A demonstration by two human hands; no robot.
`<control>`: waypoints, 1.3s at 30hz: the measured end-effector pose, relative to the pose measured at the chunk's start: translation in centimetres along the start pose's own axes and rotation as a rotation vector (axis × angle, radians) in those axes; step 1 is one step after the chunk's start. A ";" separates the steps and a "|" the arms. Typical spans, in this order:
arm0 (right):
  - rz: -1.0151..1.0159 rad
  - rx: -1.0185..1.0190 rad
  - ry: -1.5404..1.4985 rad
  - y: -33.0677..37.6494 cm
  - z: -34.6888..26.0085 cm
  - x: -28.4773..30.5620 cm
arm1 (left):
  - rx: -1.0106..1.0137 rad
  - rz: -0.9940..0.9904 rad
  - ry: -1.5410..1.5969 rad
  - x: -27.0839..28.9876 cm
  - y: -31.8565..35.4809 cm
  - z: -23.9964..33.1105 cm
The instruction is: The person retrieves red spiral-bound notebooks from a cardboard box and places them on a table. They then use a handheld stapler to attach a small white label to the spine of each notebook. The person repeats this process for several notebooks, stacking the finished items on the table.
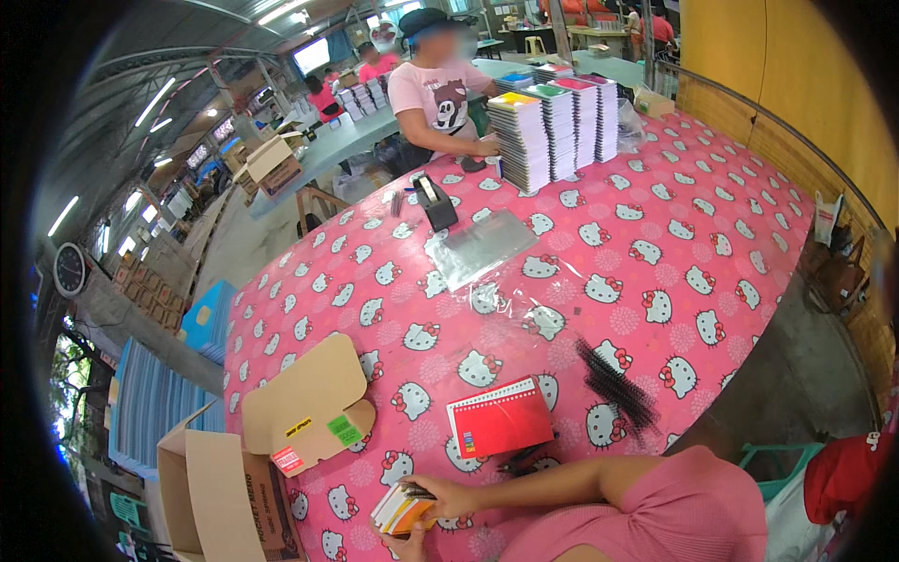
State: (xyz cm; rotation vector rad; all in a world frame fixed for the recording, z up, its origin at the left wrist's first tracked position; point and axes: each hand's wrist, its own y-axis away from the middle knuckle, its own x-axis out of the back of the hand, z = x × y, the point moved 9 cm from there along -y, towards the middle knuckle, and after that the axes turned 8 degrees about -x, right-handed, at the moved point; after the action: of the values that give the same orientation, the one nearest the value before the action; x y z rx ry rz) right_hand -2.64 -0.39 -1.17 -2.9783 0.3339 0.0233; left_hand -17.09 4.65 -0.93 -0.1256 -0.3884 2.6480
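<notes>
Low in the view, both hands grip a small stack of orange, yellow and white notebooks (401, 509). My right hand (448, 496) closes over the far end and side of the stack. At the near edge my left hand (408, 543) holds it from below, partly cut off by the frame. Just right of the hands lies a red notebook (501, 418) with a row of punched holes along its far edge. A dark tool, perhaps pliers (521, 460), shows between that notebook and my right forearm. Farther right rests a bunch of black spiral binding coils (615, 386).
An open cardboard box (208, 487) stands left of the hands, by a cut cardboard piece (304, 398) with stickers. Clear plastic bags (487, 248) and a tape dispenser (435, 203) lie on the pink patterned table (674, 272). Across it, a person (438, 89) touches tall notebook stacks (524, 140).
</notes>
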 end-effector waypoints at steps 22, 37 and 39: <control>-0.061 -0.004 0.068 0.5 3.5 -1.0 | -0.019 -0.002 0.017 2.3 2.4 -8.0; -0.080 -0.006 0.067 2.0 0.7 -1.0 | 0.111 0.032 0.243 -0.3 0.9 -2.4; -0.110 0.005 0.024 1.5 1.1 -0.9 | 0.046 0.009 0.231 -2.1 1.3 -1.4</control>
State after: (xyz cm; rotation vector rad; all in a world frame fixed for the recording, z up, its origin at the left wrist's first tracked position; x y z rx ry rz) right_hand -3.89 -1.48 -2.46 -2.9886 0.1718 -0.0254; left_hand -15.55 2.95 -2.58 -0.4145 -0.2499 2.6117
